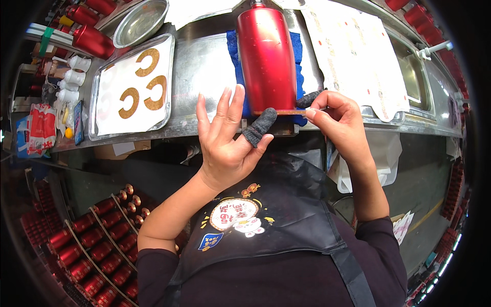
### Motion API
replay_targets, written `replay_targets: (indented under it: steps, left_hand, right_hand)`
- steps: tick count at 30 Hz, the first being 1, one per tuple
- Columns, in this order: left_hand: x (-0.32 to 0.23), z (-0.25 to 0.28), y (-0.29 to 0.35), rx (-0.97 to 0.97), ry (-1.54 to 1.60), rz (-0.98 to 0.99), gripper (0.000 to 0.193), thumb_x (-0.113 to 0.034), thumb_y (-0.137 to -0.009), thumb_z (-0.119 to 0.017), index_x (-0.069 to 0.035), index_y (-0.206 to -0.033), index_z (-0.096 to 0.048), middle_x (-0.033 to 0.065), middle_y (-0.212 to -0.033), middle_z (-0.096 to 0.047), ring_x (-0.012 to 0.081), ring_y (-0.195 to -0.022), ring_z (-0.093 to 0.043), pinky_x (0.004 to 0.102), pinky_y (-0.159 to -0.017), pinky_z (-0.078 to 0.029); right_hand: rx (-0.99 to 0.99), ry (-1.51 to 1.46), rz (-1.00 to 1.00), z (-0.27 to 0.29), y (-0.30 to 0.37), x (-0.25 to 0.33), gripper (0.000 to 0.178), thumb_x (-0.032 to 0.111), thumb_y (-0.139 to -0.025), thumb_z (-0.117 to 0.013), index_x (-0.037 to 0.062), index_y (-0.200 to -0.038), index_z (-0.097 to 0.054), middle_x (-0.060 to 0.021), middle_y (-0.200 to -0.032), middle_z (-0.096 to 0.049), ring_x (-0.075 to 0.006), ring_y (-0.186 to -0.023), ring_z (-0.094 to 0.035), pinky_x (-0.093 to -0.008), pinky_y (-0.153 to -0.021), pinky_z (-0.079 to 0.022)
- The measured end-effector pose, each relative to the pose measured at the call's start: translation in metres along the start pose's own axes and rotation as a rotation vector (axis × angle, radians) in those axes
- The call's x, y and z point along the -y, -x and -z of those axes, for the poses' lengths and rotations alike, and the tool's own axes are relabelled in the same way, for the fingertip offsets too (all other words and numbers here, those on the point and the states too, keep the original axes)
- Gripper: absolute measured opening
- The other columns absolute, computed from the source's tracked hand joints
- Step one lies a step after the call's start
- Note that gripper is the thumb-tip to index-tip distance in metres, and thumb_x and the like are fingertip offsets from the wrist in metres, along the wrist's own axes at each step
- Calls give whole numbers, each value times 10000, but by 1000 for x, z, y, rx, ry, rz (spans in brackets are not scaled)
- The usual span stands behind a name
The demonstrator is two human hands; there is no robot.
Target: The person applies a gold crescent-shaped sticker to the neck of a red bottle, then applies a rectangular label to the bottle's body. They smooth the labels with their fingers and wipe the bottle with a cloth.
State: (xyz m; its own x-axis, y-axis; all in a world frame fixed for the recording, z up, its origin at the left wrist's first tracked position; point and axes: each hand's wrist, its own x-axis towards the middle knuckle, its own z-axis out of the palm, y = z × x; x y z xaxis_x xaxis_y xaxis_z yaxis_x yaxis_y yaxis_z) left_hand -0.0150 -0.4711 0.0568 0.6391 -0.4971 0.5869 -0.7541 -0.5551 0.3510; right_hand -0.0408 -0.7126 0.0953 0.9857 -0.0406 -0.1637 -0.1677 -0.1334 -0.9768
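Note:
A glossy red bottle (267,56) lies on a blue cloth (233,53), its base toward me. Along the base edge runs a thin gold-brown strip (286,111), seen edge-on. My left hand (225,138) has its fingers spread, and the index fingertip, in a black knitted finger cover (260,128), presses on the strip. At the strip's right end my right hand (340,120) pinches it between thumb and a finger. Another black finger cover (312,97) shows beside the bottle, on a right-hand finger that is partly hidden.
Left of the bottle, a clear tray (93,115) holds a white sheet with gold C-shaped pieces (148,62). Behind it stands a metal bowl (140,23). White printed paper (353,56) covers the bench at right. Racked red bottles (97,240) stand low at left.

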Motion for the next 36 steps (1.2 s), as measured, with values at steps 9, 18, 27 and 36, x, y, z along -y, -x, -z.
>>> replay_targets:
  steps: [9, 18, 27, 36]
  left_hand:
    - [-11, 8, -31, 52, -102, -135, 179, -232, -749, -780, -67, -802, -737, 213, -1429, -559, 520, -1256, -530, 761, -1074, -216]
    - [6, -19, -33, -112, 122, 51, 567, -166, -673, -855, -50, -1207, -704, 145, -1382, -617, 390, -1270, -580, 644, -1106, -307]
    - [9, -9, 19, -19, 125, 122, 415, -170, -754, -849, -4, -1113, -724, 231, -1442, -544, 406, -1284, -570, 627, -1133, -259]
    - [5, -5, -2, 2, 4, -33, 355, -152, -706, -842, -90, -1046, -759, 209, -1412, -579, 414, -1212, -615, 668, -1103, -269]
  right_hand:
    - [46, -16, -13, 0, -5, -5, 106, 83, -897, -711, 29, -848, -633, 63, -767, -580, 16, -657, -472, -164, -571, -342]
    - [125, 80, -56, -2, -11, -3, 93, 93, -890, -721, 29, -861, -660, 68, -772, -585, 16, -662, -470, -165, -581, -352]
    - [99, 15, -46, 7, 0, 9, 86, 68, -888, -703, 21, -845, -644, 53, -774, -584, 7, -676, -493, -169, -591, -360]
    - [92, 26, -20, 9, -8, -5, 86, 81, -891, -695, 16, -857, -649, 44, -786, -604, 5, -687, -512, -169, -596, -377]
